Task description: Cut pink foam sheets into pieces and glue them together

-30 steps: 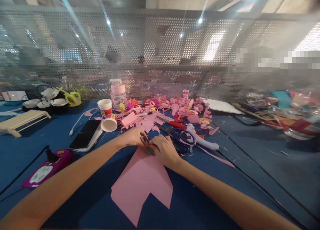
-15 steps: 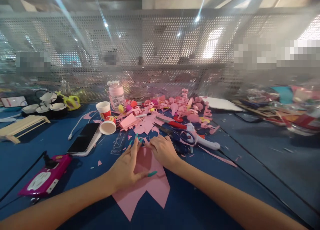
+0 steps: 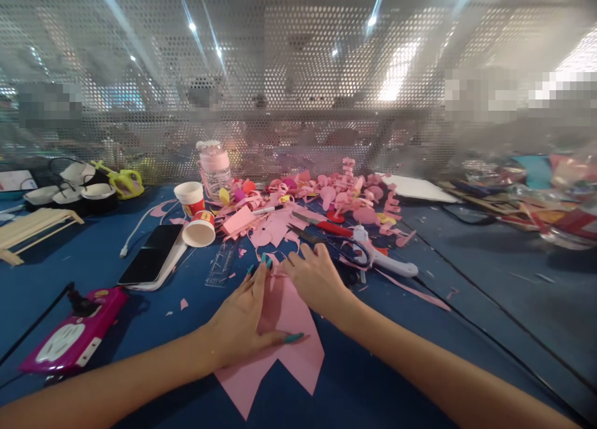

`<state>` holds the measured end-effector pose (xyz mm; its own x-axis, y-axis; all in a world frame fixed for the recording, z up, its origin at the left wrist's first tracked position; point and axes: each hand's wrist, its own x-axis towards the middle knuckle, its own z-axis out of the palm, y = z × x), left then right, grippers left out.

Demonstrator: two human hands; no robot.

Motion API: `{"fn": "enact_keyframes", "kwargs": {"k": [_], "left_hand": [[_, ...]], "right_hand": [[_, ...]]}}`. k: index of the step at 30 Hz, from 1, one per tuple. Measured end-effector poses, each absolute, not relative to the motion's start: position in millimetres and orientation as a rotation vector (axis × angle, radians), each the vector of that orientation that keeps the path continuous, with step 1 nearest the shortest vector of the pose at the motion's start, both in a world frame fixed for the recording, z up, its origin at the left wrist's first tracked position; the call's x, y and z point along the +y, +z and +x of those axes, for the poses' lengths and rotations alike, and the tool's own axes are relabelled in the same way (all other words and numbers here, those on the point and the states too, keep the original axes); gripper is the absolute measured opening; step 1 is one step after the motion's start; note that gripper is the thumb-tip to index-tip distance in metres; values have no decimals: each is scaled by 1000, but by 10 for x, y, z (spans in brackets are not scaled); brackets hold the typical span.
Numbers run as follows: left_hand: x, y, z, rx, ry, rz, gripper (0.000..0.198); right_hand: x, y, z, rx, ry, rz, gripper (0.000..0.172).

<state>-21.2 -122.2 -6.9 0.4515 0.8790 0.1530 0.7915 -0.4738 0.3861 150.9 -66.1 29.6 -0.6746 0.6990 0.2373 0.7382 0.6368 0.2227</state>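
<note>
Head view shows the pink paper (image 3: 289, 311) on the blue table (image 3: 489, 255), its notched edge toward the person, under the left hand (image 3: 240, 323), whose thumb and fingers are spread apart. At the far end the right hand (image 3: 321, 286) curls its fingers; whether they pinch the paper, I cannot tell. Good work here calls for even left-hand pressure, small right-hand moves, and distance from the scissors (image 3: 310, 237) just beyond.
</note>
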Motion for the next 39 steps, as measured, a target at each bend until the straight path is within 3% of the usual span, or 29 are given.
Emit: {"fn": "enact_keyframes", "kwargs": {"k": [6, 11, 21, 39], "left_hand": [[-1202, -113, -224, 1387, 490, 2483, 104], [-1197, -90, -193, 1401, 466, 2448, 104], [-1190, -74, -192, 1387, 465, 2405, 107], [-1311, -92, -80, 1243, 458, 2511, 100]], "right_hand": [[-778, 228, 1640, -2523, -291, -1096, 33], [-952, -30, 1541, -2753, -158, -836, 50], [-978, 18, 1529, -2654, 229, -1028, 57], [-1032, 48, 1503, -2706, 235, -1082, 68]]}}
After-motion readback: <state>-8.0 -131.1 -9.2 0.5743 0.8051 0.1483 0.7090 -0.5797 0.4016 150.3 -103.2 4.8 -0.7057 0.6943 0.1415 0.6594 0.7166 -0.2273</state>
